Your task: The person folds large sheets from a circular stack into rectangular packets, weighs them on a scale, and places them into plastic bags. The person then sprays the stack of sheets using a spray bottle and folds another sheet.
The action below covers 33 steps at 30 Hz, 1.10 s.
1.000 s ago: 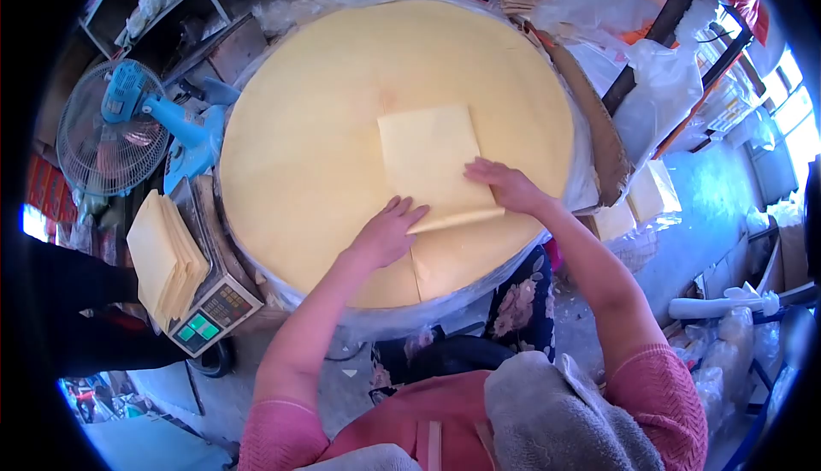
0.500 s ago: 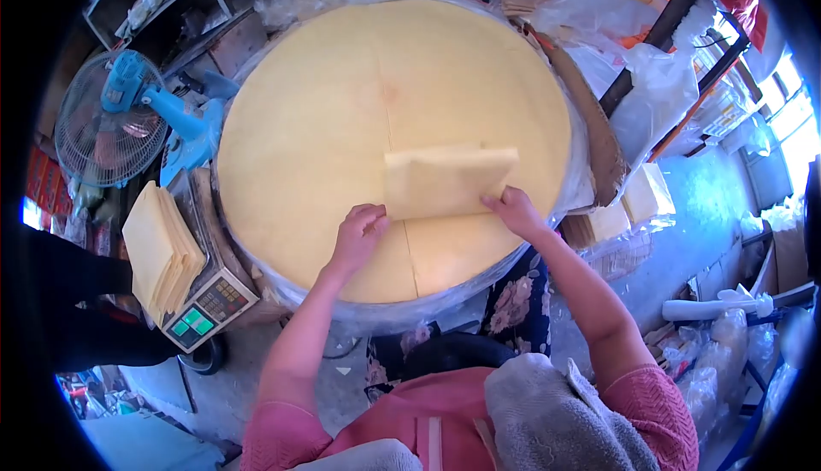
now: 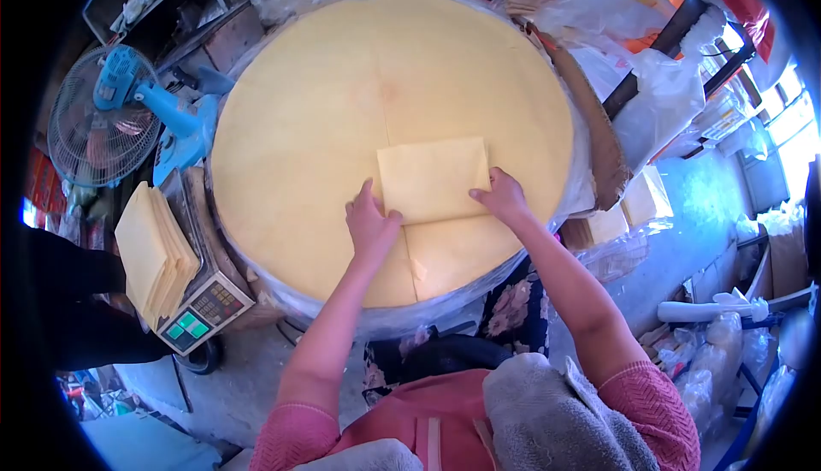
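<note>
A thin pale-yellow sheet, folded into a rectangle (image 3: 434, 176), lies on a large round stack of similar yellow sheets (image 3: 299, 129). My left hand (image 3: 373, 228) is at its lower left corner, fingers apart, with the thumb touching the near edge. At the right edge, my right hand (image 3: 506, 198) has its thumb on top of the folded sheet and the fingers curled along the side, gripping it. A straight seam runs down the middle of the round stack, with a small raised flap near the front.
Left of the stack, several folded sheets (image 3: 154, 253) rest on a digital scale (image 3: 205, 313) with a lit display. A blue fan (image 3: 162, 112) stands behind it. A person's dark-clothed legs (image 3: 85, 300) are at far left. Plastic bags (image 3: 667, 94) and cardboard (image 3: 590, 120) crowd the right side.
The near part of the sheet has gone from lifted and slanted to lying flat as a neat rectangle. My left hand has opened its fingers; my right hand has shifted slightly left and up.
</note>
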{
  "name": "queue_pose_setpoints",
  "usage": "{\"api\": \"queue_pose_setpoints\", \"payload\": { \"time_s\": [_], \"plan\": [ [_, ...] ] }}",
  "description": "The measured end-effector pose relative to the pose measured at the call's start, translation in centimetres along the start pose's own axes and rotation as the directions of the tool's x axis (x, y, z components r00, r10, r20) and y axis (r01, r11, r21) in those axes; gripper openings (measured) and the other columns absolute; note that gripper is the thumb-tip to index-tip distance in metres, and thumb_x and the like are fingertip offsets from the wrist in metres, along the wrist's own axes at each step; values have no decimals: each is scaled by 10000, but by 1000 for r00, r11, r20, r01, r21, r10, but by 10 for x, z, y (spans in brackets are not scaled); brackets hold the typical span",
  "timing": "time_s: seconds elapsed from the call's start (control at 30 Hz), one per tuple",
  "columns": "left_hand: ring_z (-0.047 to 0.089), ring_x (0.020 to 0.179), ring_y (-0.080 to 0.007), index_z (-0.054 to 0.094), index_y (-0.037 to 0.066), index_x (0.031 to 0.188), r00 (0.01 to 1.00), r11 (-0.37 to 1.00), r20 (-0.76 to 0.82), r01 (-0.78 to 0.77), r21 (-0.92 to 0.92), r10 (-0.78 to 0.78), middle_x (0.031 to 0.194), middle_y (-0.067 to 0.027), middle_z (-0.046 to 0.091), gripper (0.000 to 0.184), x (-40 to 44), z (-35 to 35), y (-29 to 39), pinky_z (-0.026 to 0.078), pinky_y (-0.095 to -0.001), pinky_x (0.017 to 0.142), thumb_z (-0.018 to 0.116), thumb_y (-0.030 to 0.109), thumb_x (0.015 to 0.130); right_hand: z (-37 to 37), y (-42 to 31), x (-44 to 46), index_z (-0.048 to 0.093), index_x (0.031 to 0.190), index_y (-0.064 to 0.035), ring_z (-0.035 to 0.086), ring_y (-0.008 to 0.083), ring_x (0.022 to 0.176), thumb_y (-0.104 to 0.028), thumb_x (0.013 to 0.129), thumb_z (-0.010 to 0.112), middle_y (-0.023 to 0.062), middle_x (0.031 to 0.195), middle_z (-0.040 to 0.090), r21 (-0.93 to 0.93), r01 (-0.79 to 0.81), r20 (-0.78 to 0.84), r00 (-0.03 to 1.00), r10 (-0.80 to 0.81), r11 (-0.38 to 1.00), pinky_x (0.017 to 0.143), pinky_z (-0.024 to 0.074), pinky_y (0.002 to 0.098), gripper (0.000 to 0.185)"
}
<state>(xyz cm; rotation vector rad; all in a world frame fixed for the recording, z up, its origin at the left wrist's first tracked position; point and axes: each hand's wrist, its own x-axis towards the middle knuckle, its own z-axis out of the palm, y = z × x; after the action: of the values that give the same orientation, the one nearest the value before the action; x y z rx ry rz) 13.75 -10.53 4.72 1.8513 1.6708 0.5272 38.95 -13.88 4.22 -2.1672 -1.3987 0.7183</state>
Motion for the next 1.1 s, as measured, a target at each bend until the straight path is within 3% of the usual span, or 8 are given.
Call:
{"api": "queue_pose_setpoints", "payload": {
  "time_s": [0.1, 0.2, 0.3, 0.5, 0.77, 0.9, 0.97, 1.1],
  "plan": [
    [204, 1357, -316, 298, 122, 1412, 876, 851, -182, -353, 389, 447, 1445, -154, 278, 648, 16, 17, 18, 209, -546, 1054, 553, 357, 865, -9, -12, 3, 490, 1202, -49, 558, 334, 1059, -288, 702, 746, 214, 1165, 561, -57, -76, 95, 992, 81, 995, 898, 445, 407, 610],
    [79, 1407, -297, 236, 161, 1445, 922, 836, -3, -350, 422, 388, 1516, -135, 100, 681, 34, 37, 20, 98, -580, 1080, 459, 483, 887, -12, -44, -9, 362, 1370, -133, 383, 340, 1260, -326, 743, 714, 178, 1386, 370, -462, 199, -160, 940, -302, 864, 1002, 345, 490, 745],
    [66, 1410, -288, 232, 174, 1450, 948, 849, 60, -306, 430, 312, 1523, -131, 88, 666, 36, 44, 18, 69, -566, 1091, 373, 526, 903, -4, -41, 18, 273, 1435, -214, 169, 353, 1367, -396, 823, 614, 122, 1484, 201, -562, 516, 4, 783, -622, 647, 1040, 224, 587, 724],
    [118, 1403, -302, 277, 155, 1434, 921, 823, -30, -331, 462, 388, 1509, -149, 151, 659, 38, 60, 7, 101, -588, 1076, 425, 500, 892, 34, -9, 40, 286, 1428, -221, 119, 357, 1381, -458, 913, 423, 108, 1489, 210, -598, 513, 80, 802, -592, 616, 1038, 155, 635, 584],
    [142, 1393, -317, 355, 115, 1393, 919, 865, -7, -369, 341, 394, 1483, -152, 234, 651, 42, 65, -6, 137, -570, 1087, 502, 461, 861, 35, -15, 42, 298, 1418, -187, 209, 371, 1351, -415, 906, 451, 146, 1458, 275, -541, 526, 140, 825, -547, 656, 1033, 146, 640, 581],
    [102, 1393, -355, 246, 49, 1412, 933, 932, -102, -328, 155, 345, 1490, -196, 150, 778, -15, 48, -18, 143, -508, 1109, 630, 305, 786, 15, -48, -4, 424, 1327, -124, 331, 343, 1276, -420, 710, 716, 168, 1354, 402, -531, 334, 157, 942, -296, 779, 1018, 243, 573, 744],
    [106, 1390, -363, 222, 11, 1409, 925, 931, -123, -347, 116, 361, 1484, -199, 160, 795, -51, 39, -25, 159, -509, 1103, 634, 265, 778, 5, -52, -16, 580, 1146, -76, 539, 300, 1060, -376, 594, 812, 156, 1123, 587, -539, 297, 173, 955, -242, 788, 912, 413, 453, 670],
    [121, 1383, -374, 184, -11, 1411, 880, 895, -165, -429, 120, 445, 1479, -212, 151, 844, -95, 1, -16, 168, -502, 1100, 665, 187, 747, -7, -46, -14, 648, 913, -36, 617, 214, 703, -250, 562, 841, 91, 748, 641, -90, 214, 340, 925, -171, 973, 674, 502, 332, 454]
  ]
}}
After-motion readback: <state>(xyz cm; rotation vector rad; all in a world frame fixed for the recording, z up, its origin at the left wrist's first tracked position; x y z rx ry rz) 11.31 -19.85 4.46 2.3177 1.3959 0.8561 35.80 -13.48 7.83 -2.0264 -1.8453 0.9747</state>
